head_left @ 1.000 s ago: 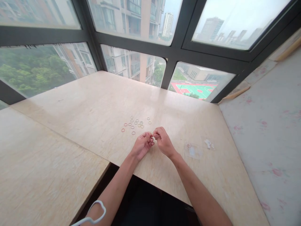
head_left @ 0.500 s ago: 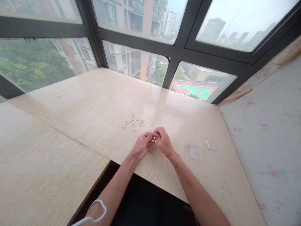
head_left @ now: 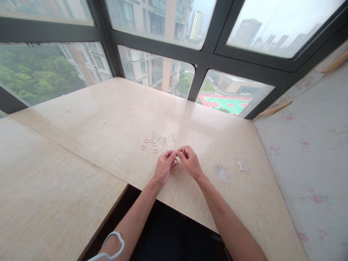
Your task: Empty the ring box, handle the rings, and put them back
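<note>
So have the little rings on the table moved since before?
No, those rings lie in the same places on the table, judged against the window frame.

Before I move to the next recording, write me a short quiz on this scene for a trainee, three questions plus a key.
1. True or false: the left hand and right hand are held wide apart.
2. Multiple choice: which hand is nearer the clear packet? A) left B) right
3. Fill in the colour: the leftmost loose ring on the tabletop is ____.

Key: 1. False; they are close together. 2. B. 3. Red.
</note>
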{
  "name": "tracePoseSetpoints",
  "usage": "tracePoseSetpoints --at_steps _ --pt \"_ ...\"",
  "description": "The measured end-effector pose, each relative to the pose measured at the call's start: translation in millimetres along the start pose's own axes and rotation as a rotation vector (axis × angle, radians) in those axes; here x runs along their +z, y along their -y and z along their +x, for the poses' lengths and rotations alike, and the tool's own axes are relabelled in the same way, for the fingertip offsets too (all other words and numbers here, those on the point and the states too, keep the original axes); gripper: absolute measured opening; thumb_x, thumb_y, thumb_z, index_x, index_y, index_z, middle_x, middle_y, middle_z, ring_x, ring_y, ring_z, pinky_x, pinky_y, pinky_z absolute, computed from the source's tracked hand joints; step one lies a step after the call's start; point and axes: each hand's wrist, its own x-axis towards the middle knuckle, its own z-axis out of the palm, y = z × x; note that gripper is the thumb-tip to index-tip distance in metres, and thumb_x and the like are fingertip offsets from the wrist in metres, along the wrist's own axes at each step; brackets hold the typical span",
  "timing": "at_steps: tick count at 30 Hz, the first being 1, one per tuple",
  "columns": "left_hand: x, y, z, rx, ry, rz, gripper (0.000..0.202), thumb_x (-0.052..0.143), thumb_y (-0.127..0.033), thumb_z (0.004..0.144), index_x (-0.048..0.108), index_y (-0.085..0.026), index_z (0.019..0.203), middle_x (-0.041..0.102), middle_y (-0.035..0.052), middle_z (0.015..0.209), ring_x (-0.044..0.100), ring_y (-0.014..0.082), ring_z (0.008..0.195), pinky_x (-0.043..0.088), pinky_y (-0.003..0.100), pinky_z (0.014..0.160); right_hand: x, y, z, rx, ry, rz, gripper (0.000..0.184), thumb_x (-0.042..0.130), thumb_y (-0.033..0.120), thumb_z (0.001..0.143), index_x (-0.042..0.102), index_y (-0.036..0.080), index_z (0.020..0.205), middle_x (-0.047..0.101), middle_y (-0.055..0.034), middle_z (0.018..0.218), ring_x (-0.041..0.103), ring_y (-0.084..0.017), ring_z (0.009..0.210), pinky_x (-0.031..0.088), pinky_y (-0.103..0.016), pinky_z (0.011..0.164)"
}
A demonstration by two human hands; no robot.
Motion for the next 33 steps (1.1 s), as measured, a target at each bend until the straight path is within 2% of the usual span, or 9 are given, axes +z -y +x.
tracePoseSetpoints --at_steps 5,10,17,22,26,30,33 --pt "2.2 1.4 -0.3 0.050 -0.039 -0.008 0.039 0.081 -0.033 0.068 0.059 -0.009 0.091 0.060 0.0007 0.072 0.053 0.0056 0.054 0.042 0.018 0.053 1.1 0.4 -1.4 0.036 0.017 0.041 0.016 0.057 0.033 0.088 0.060 0.018 0.086 0.059 -0.0051 0.088 0.053 -0.013 0.069 0.044 -0.028 0.062" --pt "3.1 1.3 -0.4 0.078 -0.053 -0.018 0.041 0.081 -0.032 0.068 0.059 -0.008 0.093 0.061 0.0018 0.072 0.054 0.0065 0.054 0.043 0.019 0.054 2.7 -0.8 -2.2 0.110 0.055 0.159 0.021 0.056 0.038 0.088 0.061 0.018 0.089 0.060 -0.0042 0.086 0.053 -0.013 0.068 0.045 -0.028 0.063" --pt "3.9 -3.1 -4.1 0.074 -0.065 -0.059 0.047 0.083 -0.027 0.066 0.053 -0.012 0.100 0.061 -0.0009 0.067 0.056 0.0076 0.055 0.044 0.019 0.057 0.6 0.6 0.4 0.242 0.130 0.402 0.032 0.062 0.047 0.082 0.060 0.017 0.089 0.056 -0.0003 0.071 0.049 -0.011 0.059 0.037 -0.024 0.053" --pt "4.1 -1.8 -4.2 0.052 -0.042 -0.031 0.048 0.083 -0.026 0.065 0.063 -0.010 0.105 0.062 0.0002 0.068 0.054 0.0063 0.055 0.044 0.019 0.058 -0.5 10.2 -0.1 0.265 0.192 0.469 0.029 0.066 0.045 0.079 0.055 0.018 0.086 0.058 0.0012 0.063 0.054 -0.013 0.059 0.042 -0.027 0.058" --pt "4.1 1.4 -3.7 0.046 -0.025 0.037 0.040 0.082 -0.030 0.066 0.070 -0.008 0.098 0.066 0.0044 0.073 0.053 0.0061 0.056 0.044 0.020 0.057 -1.1 11.5 -0.6 0.258 0.156 0.489 0.026 0.067 0.040 0.077 0.052 0.018 0.079 0.054 0.0028 0.062 0.053 -0.012 0.056 0.040 -0.027 0.057" --pt "4.5 3.0 -4.4 0.082 -0.042 0.100 0.035 0.080 -0.031 0.069 0.072 -0.010 0.095 0.066 0.0048 0.073 0.055 0.0076 0.057 0.044 0.020 0.058 -1.3 5.6 0.1 0.286 0.109 0.442 0.025 0.066 0.039 0.076 0.054 0.018 0.079 0.052 0.0027 0.063 0.049 -0.011 0.056 0.035 -0.025 0.053" --pt "4.8 3.9 -4.3 0.113 -0.080 0.163 0.033 0.079 -0.032 0.070 0.072 -0.011 0.094 0.066 0.0048 0.071 0.056 0.0086 0.057 0.044 0.021 0.057 -1.3 0.6 0.6 0.299 0.078 0.426 0.026 0.067 0.040 0.075 0.055 0.018 0.078 0.054 0.0017 0.067 0.047 -0.011 0.057 0.036 -0.025 0.054"
